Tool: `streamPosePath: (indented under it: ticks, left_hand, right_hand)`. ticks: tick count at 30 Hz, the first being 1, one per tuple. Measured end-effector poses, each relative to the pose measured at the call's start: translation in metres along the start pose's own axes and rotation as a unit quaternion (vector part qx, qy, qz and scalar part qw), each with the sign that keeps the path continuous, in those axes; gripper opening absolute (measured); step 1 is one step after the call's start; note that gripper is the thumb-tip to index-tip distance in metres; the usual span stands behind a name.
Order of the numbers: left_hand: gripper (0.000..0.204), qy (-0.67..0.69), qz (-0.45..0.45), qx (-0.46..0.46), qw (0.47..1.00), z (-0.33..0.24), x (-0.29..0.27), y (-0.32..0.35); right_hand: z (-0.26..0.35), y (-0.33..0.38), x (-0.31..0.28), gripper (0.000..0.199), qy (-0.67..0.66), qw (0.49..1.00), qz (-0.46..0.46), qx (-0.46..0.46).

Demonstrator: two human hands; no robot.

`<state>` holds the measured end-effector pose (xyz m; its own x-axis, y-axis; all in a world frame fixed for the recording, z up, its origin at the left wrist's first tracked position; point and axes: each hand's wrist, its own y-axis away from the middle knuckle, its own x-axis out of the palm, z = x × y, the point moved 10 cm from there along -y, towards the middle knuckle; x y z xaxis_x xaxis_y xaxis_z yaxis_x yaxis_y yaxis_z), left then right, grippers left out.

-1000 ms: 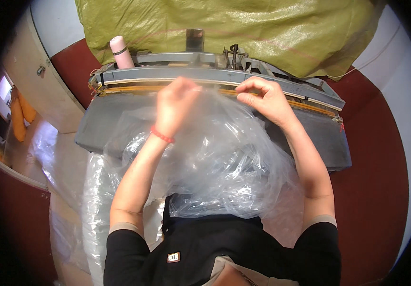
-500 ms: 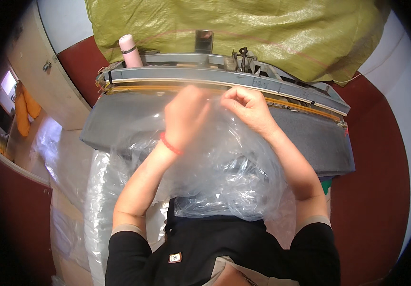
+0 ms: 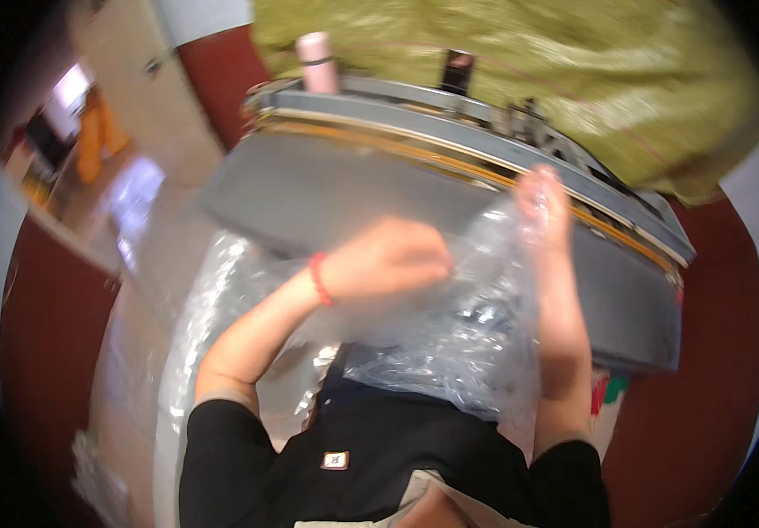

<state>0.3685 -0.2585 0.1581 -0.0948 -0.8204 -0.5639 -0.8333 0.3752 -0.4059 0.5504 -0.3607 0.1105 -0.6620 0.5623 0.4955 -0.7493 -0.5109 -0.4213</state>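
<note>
Nearest the person, a crumpled clear plastic bag (image 3: 450, 343) bulges against the black shirt (image 3: 371, 458), filling the centre and trailing down toward 7 o'clock. The left hand (image 3: 388, 260), with a red band (image 3: 320, 278) at the wrist, is closed on the film near the centre, while the right hand (image 3: 545, 207) pinches the bag's upper edge at about 1 o'clock, the two hands apart. Beyond them lies the grey worktop (image 3: 327, 189) with its orange strip, then a pink bottle (image 3: 318, 62) at 11 o'clock and a yellow-green sack (image 3: 520, 62) at 12.
</note>
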Motion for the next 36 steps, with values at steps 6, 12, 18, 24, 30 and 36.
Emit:
streamPosePath:
  ticks: [6, 12, 18, 24, 30, 36]
  left_hand:
    - [0.014, 0.309, 0.237, -0.258, 0.884, 0.067, 0.116, 0.123]
    - [0.019, -0.067, 0.361, -0.502, 0.783, 0.209, 0.061, 0.373]
    - [0.025, -0.342, 0.051, -0.596, 0.725, 0.233, -0.227, 0.408]
    - [0.028, -0.665, -0.57, -0.051, 0.481, -0.003, -0.368, 0.167]
    - [0.054, -0.494, -0.172, -0.398, 0.753, 0.294, -0.301, 0.18]
    - [0.067, -0.423, -0.204, -0.601, 0.647, 0.358, -0.29, 0.241]
  right_hand:
    - [0.074, 0.093, -0.226, 0.027, 0.282, 0.89, -0.357, -0.037]
    - [0.3, 0.316, -0.364, 0.039, 0.759, 0.476, -0.442, -0.039]
    - [0.266, 0.406, -0.362, 0.041, 0.708, 0.481, -0.517, -0.023]
    - [0.349, 0.466, -0.434, 0.048, 0.713, 0.342, -0.61, 0.049]
    - [0.306, 0.329, -0.417, 0.046, 0.805, 0.316, -0.482, 0.142]
    - [0.304, 0.332, -0.466, 0.04, 0.776, 0.399, -0.473, 0.121]
